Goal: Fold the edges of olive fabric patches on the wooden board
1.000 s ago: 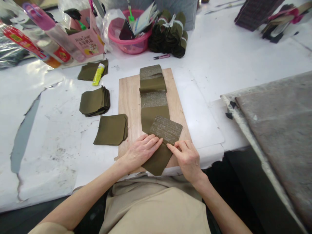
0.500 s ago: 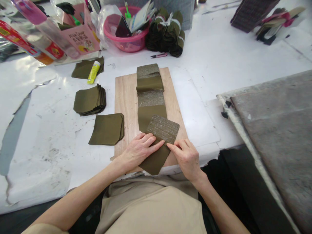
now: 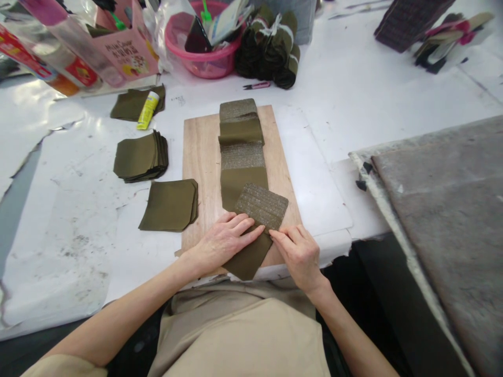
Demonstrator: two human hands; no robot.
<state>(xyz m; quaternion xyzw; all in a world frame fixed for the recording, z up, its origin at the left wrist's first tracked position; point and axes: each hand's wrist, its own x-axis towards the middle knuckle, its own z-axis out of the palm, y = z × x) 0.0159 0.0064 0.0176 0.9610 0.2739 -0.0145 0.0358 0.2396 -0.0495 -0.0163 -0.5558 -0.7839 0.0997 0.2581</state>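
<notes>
Olive fabric piece (image 3: 249, 257) in hand: lies at the near end of the wooden board (image 3: 201, 157), set askew, its corner pointing at the worker. Flecked grey-olive panel (image 3: 264, 204) sits along its upper edge, overlapping the smooth end of the fabric row (image 3: 242, 157) behind; whether panel and piece are joined, can't tell.

Left hand (image 3: 226, 238) flat, fingers loosely spread, pressing the piece down near the border with the panel, gripping nothing. Right hand (image 3: 299, 252): thumb and index closed, apparently pinching the piece at the right end of that same border. Step looks like lining up or pressing that edge. Next move probably calls for keeping the left palm firm and the pinch light, so the edge stays straight and the cloth doesn't skew.

Surface (image 3: 318, 104): white sheeting, smudged and torn at left. Left of the board, near stack of olive pieces (image 3: 167, 206), then a thicker stack (image 3: 135, 156), then a far stack (image 3: 126, 104) with a yellow tube (image 3: 148, 111) lying on it. Beyond: pink basin (image 3: 208, 67) with a black phone (image 3: 197, 37) in it, tied olive rolls (image 3: 282, 39) beside, thread snips (image 3: 257, 85) in front, pink carton (image 3: 129, 55) and blurry bottles (image 3: 82, 70) left. Right side: worn grey-brown board (image 3: 444, 209), near a dark gap.
</notes>
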